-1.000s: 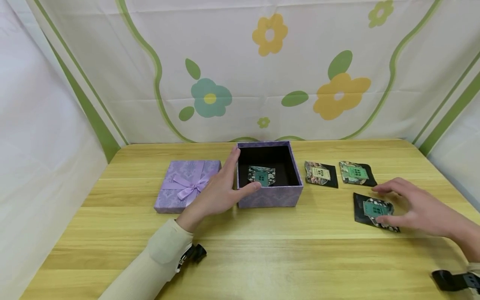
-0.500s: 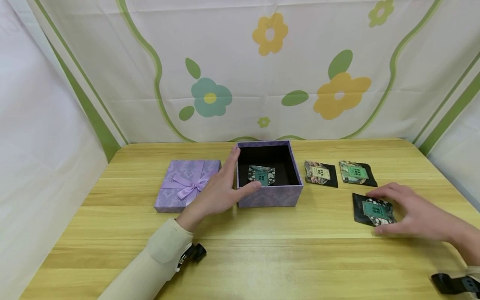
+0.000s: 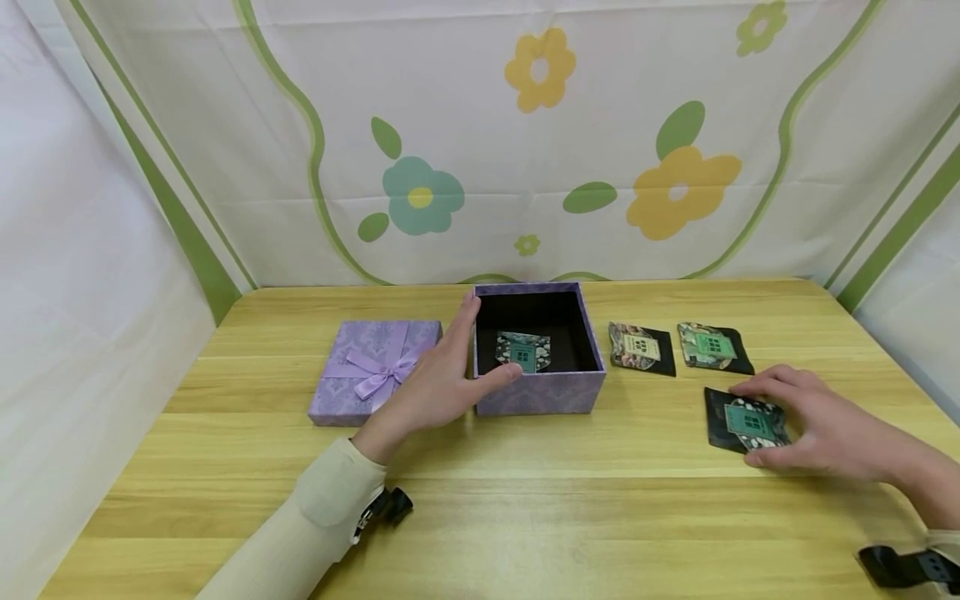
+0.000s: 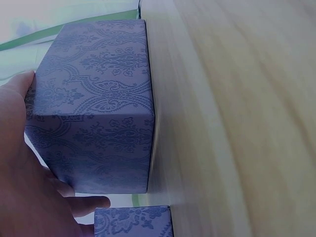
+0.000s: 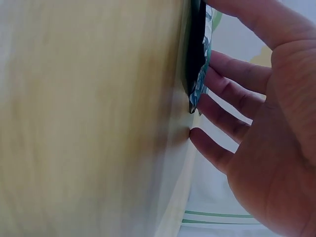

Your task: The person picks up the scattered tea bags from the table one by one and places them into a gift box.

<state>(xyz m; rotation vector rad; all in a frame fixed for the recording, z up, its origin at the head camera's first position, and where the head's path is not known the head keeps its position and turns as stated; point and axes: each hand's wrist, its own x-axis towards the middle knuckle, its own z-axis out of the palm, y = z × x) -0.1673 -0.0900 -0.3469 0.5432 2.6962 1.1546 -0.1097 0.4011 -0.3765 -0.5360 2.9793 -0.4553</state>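
Note:
A purple patterned gift box (image 3: 542,394) stands uncovered, a dark sachet (image 3: 522,351) with a teal label lying inside it. My left hand (image 3: 437,387) rests against the box's near left corner, fingers straight along the left wall and thumb over the front rim. In the left wrist view, the patterned box walls (image 4: 98,89) fill the space beside that hand. On the right, my right hand (image 3: 817,429) pinches the edges of another black sachet (image 3: 753,422) with a teal label. The right wrist view shows the sachet (image 5: 198,64) edge-on at the fingertips, low over the wood.
Left of the box lies its purple lid (image 3: 367,358) with a ribbon bow, partly behind the left hand. Between box and right hand are a sachet with a cream label (image 3: 641,348) and one with a green label (image 3: 714,347). A flowered cloth backs the wooden table (image 3: 525,517).
My right hand has closed in around the near right sachet, the thumb moving from its face to its near edge. The sachet has shifted slightly left. The left hand and box have stayed put.

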